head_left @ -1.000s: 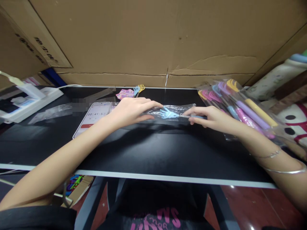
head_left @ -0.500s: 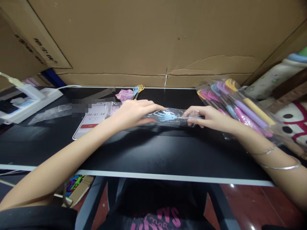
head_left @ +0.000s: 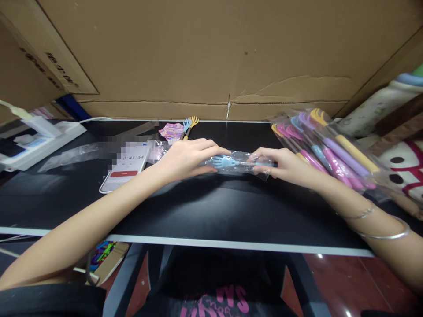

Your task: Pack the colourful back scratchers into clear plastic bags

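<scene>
A clear plastic bag (head_left: 243,156) stretches between my two hands above the black desk, with a light blue back scratcher (head_left: 225,161) lying lengthwise in it. The scratcher's hand-shaped head points left and its thin metal rod runs right. My left hand (head_left: 190,160) grips the bag's left part, thumb below and fingers over the top. At the other end, my right hand (head_left: 280,163) pinches the bag around the scratcher's handle, which its fingers partly hide. A pinkish printed piece (head_left: 158,151) shows in the plastic left of my left hand.
Bagged back scratchers (head_left: 333,149) in several colours lie at the right. Behind my left hand are two loose back scratchers (head_left: 189,126) and pink cards (head_left: 171,131). A phone (head_left: 127,169), empty plastic bags (head_left: 71,154) and a power strip (head_left: 49,143) are at the left. Cardboard (head_left: 211,57) walls the back.
The bagged back scratcher has shifted slightly left, its head now closer to my left fingers. My right hand has moved a little left with it.
</scene>
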`<state>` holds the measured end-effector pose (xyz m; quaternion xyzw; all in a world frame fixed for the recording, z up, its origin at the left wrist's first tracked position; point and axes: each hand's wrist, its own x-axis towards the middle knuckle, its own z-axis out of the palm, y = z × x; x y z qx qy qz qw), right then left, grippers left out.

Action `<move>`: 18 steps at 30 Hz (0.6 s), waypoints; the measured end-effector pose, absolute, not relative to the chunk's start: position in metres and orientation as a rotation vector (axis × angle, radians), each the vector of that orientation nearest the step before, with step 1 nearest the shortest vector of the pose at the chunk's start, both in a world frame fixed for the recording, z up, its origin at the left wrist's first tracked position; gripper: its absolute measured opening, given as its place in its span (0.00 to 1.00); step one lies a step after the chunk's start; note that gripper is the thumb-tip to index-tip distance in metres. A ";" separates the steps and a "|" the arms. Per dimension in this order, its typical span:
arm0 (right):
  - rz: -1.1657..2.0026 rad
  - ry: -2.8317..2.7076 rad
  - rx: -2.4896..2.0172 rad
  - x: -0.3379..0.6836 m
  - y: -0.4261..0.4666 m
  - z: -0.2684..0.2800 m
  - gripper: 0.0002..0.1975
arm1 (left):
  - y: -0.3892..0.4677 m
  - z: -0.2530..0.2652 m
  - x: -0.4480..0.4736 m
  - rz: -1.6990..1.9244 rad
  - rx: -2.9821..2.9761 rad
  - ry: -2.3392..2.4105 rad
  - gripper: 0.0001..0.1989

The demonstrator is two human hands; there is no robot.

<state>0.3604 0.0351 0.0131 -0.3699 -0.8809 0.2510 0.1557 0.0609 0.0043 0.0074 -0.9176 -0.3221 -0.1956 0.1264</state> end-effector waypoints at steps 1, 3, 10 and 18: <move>0.694 -2.525 -1.055 0.360 0.035 0.012 0.14 | 0.004 0.007 0.061 -0.580 -2.683 -0.938 0.18; 0.658 -2.528 -1.051 0.360 0.034 0.012 0.14 | 0.004 0.007 0.061 -0.593 -2.710 -0.948 0.18; 0.575 -2.486 -1.086 0.356 0.030 0.011 0.13 | 0.004 0.007 0.062 -0.594 -2.816 -0.996 0.20; 0.625 -2.412 -1.079 0.350 0.025 0.008 0.12 | 0.005 0.005 0.062 -0.609 -2.818 -0.975 0.21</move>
